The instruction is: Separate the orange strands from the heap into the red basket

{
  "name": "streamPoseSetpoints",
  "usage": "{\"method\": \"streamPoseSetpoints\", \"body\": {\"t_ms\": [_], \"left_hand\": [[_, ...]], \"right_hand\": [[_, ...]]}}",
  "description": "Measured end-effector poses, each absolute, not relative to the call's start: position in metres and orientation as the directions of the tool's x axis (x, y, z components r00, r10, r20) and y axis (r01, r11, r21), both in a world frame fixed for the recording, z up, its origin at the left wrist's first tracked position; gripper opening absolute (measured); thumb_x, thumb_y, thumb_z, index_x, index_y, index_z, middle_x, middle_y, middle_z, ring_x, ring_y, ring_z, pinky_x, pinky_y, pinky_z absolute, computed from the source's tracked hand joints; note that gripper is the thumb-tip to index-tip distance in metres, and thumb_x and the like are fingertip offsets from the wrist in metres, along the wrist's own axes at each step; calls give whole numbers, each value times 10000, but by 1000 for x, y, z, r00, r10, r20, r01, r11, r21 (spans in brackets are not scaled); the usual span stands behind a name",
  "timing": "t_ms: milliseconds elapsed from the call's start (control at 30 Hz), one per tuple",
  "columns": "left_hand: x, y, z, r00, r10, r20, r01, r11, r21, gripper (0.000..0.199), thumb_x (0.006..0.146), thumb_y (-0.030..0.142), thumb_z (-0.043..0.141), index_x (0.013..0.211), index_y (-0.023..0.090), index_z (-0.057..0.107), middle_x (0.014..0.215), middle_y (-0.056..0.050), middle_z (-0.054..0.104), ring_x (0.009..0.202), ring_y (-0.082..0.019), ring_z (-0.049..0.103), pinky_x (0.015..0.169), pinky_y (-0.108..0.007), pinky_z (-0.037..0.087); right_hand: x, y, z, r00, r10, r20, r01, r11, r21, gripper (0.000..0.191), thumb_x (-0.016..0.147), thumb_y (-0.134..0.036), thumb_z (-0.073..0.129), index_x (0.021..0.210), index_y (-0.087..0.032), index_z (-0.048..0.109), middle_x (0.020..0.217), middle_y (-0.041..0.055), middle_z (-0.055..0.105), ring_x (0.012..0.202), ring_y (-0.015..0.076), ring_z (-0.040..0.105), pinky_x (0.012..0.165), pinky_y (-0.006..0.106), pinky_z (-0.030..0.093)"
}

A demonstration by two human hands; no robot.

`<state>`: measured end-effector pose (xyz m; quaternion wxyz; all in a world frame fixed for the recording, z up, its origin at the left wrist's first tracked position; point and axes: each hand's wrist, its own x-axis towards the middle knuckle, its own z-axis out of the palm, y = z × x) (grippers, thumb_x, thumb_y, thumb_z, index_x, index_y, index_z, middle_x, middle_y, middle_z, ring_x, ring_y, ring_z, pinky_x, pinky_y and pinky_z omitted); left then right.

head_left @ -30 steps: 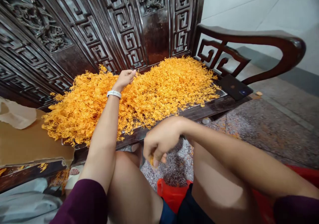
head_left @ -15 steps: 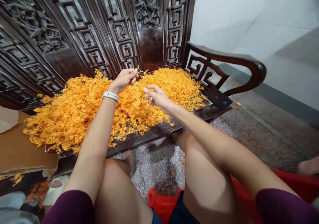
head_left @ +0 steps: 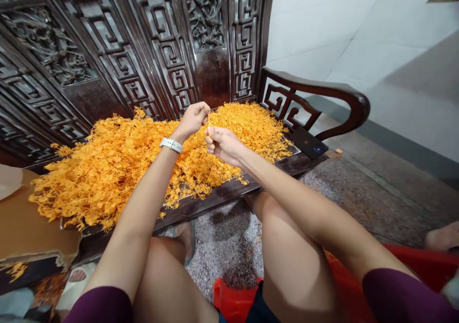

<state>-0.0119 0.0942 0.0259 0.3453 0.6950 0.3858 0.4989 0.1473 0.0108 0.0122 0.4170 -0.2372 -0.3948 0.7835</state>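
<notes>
A thin orange plastic sprig (head_left: 209,120) is pinched between the fingertips of my two hands, above the bench. My left hand (head_left: 193,118), with a pale watch band on its wrist, grips the upper end. Below and to the right, my right hand (head_left: 225,144) is closed in a pinch at the lower end, and its fingers hide most of the piece. Beneath both hands lies a big heap of tangled orange sprigs (head_left: 111,165). A flatter heap of smaller orange pieces (head_left: 247,119) spreads behind my right hand.
The dark carved wooden bench (head_left: 211,202) carries the heaps. A black phone (head_left: 309,142) lies near its curved armrest (head_left: 344,93). At the left stands a cardboard box (head_left: 39,227). Red plastic (head_left: 233,296) shows beneath me. Someone's foot (head_left: 442,237) appears at the far right.
My right hand has closed from loosely spread fingers into a pinch on the sprig. My left hand has moved right, and the sprig has turned from sideways to hanging. The view has shifted slightly.
</notes>
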Motion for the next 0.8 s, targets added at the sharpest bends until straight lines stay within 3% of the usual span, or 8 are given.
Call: {"method": "streamPoseSetpoints", "body": {"t_ms": [167,267,367,467,533,600,667,800], "left_hand": [[-5,104,27,158,869,469,153,-491,858,425,986,425,730,669,181,586,501,33,501,453,-69,418,467,-202,323],[-17,114,23,-169,922,349,-11,-356,934,395,1075,309,593,699,203,533,466,73,409,393,-62,357,415,-188,288],[-32,119,20,-255,956,143,-216,-200,956,386,1123,306,471,754,209,531,507,73,454,392,-51,407,427,-161,361],[-38,116,19,-169,983,67,-265,-111,958,328,1078,365,591,794,201,579,609,42,590,434,-43,513,455,-157,427],[-37,114,20,-157,986,54,-269,-95,959,301,1035,376,670,804,200,591,653,26,638,450,-53,554,462,-170,449],[-34,111,20,-151,987,56,-269,-96,958,292,1023,363,691,805,193,598,664,21,648,462,-57,567,470,-174,458],[-32,109,18,-123,990,67,-258,-97,961,300,1021,364,695,799,182,608,654,23,632,469,-53,556,475,-171,454],[-32,105,12,-67,997,45,-175,-56,983,337,1004,422,712,790,180,618,614,39,554,443,-47,485,450,-174,419]], "right_hand": [[160,6,17,-703,706,81,-417,-318,-852,159,1021,-193,666,874,-156,617,622,-57,581,530,54,495,549,187,400],[148,-29,9,-991,130,-23,2,-156,-988,183,892,-264,848,927,-134,723,689,-8,710,599,100,638,587,215,499],[128,-72,3,-830,-475,-291,268,119,-956,169,834,-197,885,864,-135,731,768,10,748,705,150,718,657,255,571],[128,-80,12,-722,-600,-344,280,201,-939,117,858,-179,853,860,-139,743,809,17,749,721,155,723,653,259,567],[140,-61,24,-868,-467,-168,196,-10,-981,183,916,-304,816,996,-146,769,872,42,762,799,165,734,704,265,570],[153,-34,34,-990,108,86,-114,-287,-951,290,926,-437,791,1011,-162,754,813,33,740,749,145,683,711,257,555],[162,-10,37,-776,613,148,-430,-342,-835,356,949,-524,726,1011,-173,733,773,22,710,685,127,616,681,247,532],[166,10,25,-531,847,-4,-447,-285,-848,330,993,-483,637,952,-167,720,716,6,635,573,105,499,565,247,445]]}}
